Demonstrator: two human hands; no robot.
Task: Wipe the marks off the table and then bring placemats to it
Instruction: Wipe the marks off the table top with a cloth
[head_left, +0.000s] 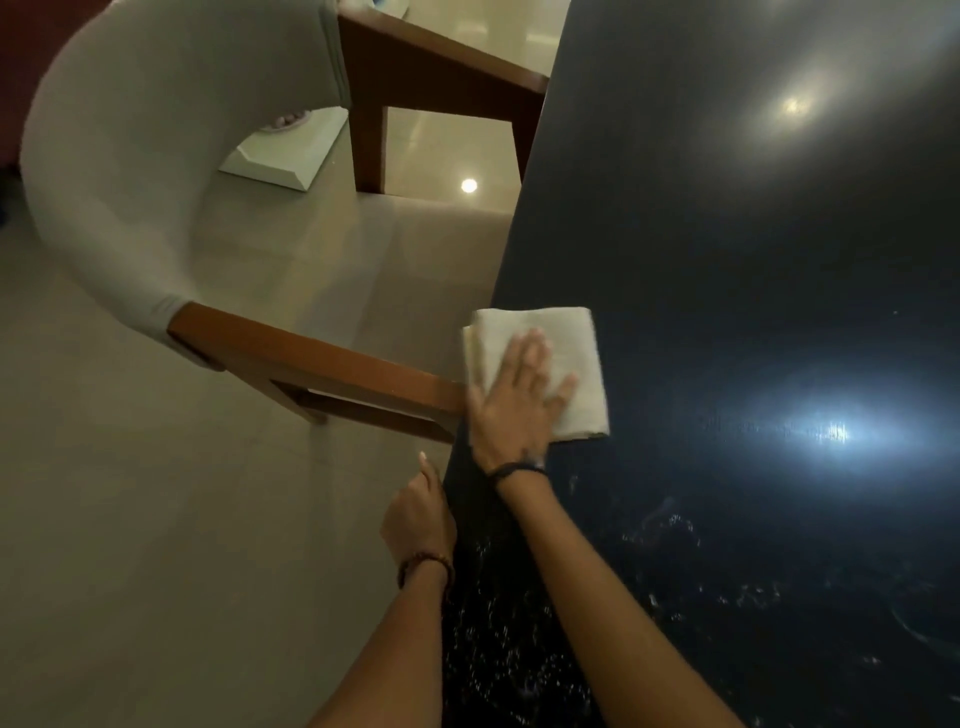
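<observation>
Dark glossy bench (727, 260) carries a folded white cloth (571, 338), pressed flat beneath the right hand (514, 400), fingers straight. Just behind it, the left hand (415, 514) rests at the bench edge, loosely curled, holding nothing.

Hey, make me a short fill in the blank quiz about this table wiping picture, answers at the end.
1. The right hand presses flat on a folded white ____.
2. The cloth lies at the table's ____ edge.
3. The left hand rests at the table edge, holding ____.
4. White marks show on the ____ tabletop.

Answers: cloth; left; nothing; dark
</observation>
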